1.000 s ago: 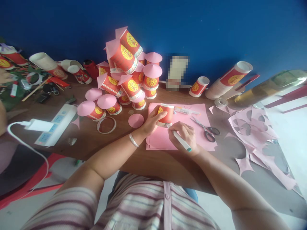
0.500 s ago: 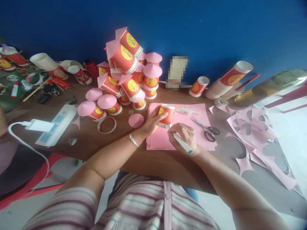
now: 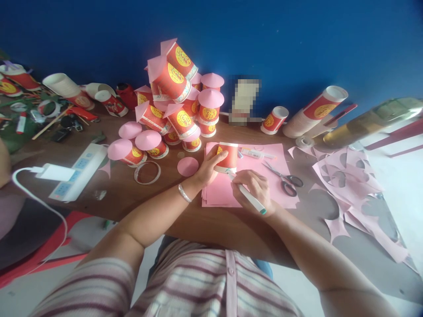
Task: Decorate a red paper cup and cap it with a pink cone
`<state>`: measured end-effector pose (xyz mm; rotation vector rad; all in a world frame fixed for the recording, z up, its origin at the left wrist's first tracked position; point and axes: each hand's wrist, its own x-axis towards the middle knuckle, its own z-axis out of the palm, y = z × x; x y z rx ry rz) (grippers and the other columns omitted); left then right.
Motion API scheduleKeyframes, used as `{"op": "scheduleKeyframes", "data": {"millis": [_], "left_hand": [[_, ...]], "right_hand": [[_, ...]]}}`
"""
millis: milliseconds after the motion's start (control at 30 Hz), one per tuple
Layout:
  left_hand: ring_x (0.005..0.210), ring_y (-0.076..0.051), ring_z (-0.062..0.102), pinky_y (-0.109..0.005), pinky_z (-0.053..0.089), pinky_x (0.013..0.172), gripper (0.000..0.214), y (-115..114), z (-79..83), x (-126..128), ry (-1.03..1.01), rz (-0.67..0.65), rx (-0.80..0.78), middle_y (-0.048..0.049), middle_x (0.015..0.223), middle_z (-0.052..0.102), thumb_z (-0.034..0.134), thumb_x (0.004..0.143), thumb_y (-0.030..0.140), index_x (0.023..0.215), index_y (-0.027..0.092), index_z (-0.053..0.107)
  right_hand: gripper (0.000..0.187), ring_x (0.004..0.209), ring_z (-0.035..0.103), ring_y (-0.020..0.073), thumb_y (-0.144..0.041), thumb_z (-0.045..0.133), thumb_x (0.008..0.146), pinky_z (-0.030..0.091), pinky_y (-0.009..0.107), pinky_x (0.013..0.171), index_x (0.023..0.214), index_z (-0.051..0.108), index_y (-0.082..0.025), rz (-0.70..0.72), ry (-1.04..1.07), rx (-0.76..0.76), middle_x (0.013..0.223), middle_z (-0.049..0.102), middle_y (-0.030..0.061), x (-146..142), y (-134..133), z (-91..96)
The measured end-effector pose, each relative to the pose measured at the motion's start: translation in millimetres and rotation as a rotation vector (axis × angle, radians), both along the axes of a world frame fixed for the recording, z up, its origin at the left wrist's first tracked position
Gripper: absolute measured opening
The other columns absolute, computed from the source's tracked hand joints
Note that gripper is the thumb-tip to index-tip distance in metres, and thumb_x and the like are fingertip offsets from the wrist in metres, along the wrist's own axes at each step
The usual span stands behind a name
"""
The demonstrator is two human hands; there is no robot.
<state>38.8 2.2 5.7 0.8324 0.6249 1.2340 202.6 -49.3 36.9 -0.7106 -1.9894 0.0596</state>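
Holding a red paper cup over pink paper sheets, the left grip curls around it; the right grip clasps a white marker, tip near the cup's lower edge.

From close above the striped shirt, the head camera faces forward and down over the table.

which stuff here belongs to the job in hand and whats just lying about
Part of the job, it seems:
red cup, in the left hand
white marker, in the right hand
pink cone-topped cups
pink sheets and scissors, probably

Lying about, it seems:
power strip
pink paper offcuts
gold cylinder
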Motion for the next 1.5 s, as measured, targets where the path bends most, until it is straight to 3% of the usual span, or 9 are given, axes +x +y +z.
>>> {"op": "scheduleKeyframes", "data": {"millis": [733,1133,1500], "left_hand": [[0.092,-0.021,0.071,-0.037,0.055,0.085,0.028,-2.8,-0.3,0.7,0.103,-0.025,0.013,-0.0025,0.098,0.073,0.076,0.089,0.039,0.11,0.023,0.067],[0.087,-0.018,0.07,-0.034,0.056,0.082,0.03,-2.8,-1.1,-1.0,0.094,-0.056,0.009,-0.0021,0.101,0.073,0.075,0.091,0.038,0.114,0.021,0.066],[0.094,-0.021,0.072,-0.034,0.055,0.084,0.03,-1.3,-2.7,-0.2,0.063,-0.036,0.01,-0.0025,0.097,0.074,0.077,0.088,0.038,0.111,0.021,0.068]], "right_hand": [[0.021,0.061,0.064,0.014,-0.006,0.061,0.092,0.052,0.027,0.059,0.098,0.054,-0.025,-0.049,-0.046,-0.009,0.075,0.067,-0.0022,-0.6,1.8,2.7],[0.022,0.061,0.063,0.0135,-0.004,0.061,0.092,0.05,0.027,0.06,0.098,0.055,-0.024,-0.06,-0.057,-0.004,0.075,0.068,-0.0025,-0.6,2.7,0.5],[0.021,0.057,0.058,0.0123,-0.005,0.059,0.092,0.048,0.026,0.058,0.093,0.052,-0.025,-0.106,-0.071,-0.01,0.07,0.063,-0.0034,-0.5,1.6,-1.5]]}}
